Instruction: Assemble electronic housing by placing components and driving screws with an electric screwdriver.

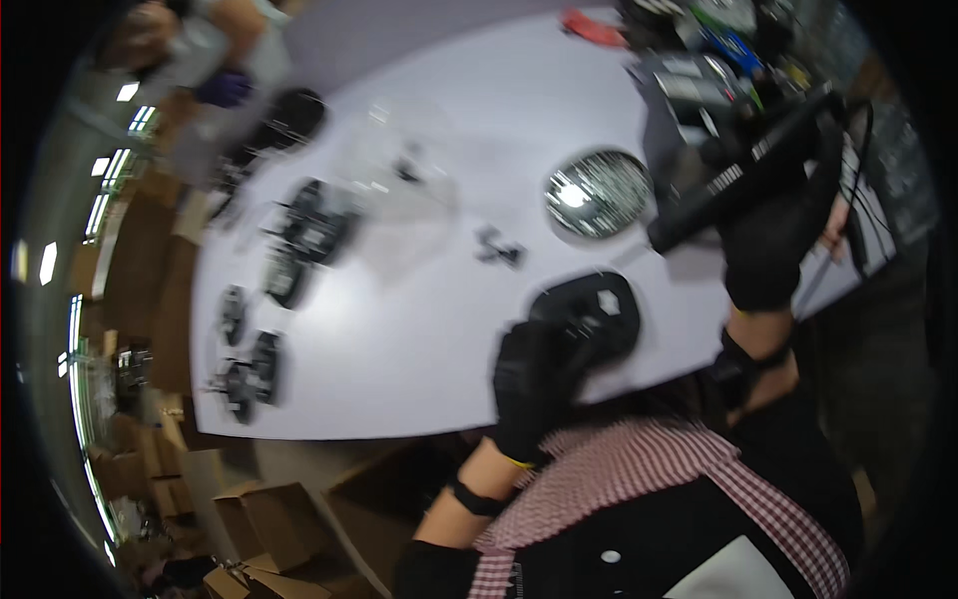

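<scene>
"So, where do the hands stand?"

"The left hand [537, 384], gloved in black, sits at seven o'clock from a rounded black shell with a white patch [579, 292], its fingers lying over the near edge; whether they pinch or merely rest, I can't tell. The right hand [770, 245], also black-gloved, is closed around a long black bar-shaped device [738, 172], between one and two o'clock from the shell."

"How far along does it look?"

"Judging by the layout, partway at most. The shell is at the near edge of the white table [399, 364], under the left hand, and the bar is already in the right. At twelve o'clock from the shell, a round, shiny disc with a glittering ribbed face [609, 192] lies apart from it. Some small dark loose pieces [499, 247] lie at ten, untouched."

"And what's hard to read?"

"Plenty. With this blur, the cluster of black parts [314, 228] between nine and ten could be several pieces or one stack. The left fingertips merge with the shell, black on black. Up at one, the top of the frame cuts off a jumbled, many-coloured heap [735, 50]."
</scene>
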A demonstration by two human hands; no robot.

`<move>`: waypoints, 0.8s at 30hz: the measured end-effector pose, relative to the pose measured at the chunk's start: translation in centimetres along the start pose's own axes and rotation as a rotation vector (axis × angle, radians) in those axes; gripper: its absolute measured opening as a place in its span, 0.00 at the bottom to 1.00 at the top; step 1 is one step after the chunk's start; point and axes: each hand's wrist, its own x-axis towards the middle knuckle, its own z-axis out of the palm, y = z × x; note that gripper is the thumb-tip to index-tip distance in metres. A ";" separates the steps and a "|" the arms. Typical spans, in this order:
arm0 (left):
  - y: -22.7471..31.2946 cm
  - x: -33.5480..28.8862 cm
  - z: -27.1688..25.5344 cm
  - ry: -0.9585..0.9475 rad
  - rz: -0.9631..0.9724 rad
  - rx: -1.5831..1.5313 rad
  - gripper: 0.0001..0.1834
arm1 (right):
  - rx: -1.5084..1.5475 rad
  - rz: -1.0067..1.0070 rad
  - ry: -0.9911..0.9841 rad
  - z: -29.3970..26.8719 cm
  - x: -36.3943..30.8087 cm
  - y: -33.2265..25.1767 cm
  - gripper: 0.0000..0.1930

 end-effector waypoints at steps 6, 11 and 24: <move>0.0 0.0 0.7 0.026 -0.058 0.051 0.15 | -0.316 0.036 0.035 2.0 -1.6 2.4 0.22; -0.5 -0.8 1.1 0.009 -0.102 0.024 0.12 | -0.347 0.204 0.088 3.6 -3.1 4.8 0.23; -1.0 -0.7 1.5 0.055 -0.129 -0.008 0.08 | -0.433 0.285 -0.154 1.9 -3.2 6.6 0.22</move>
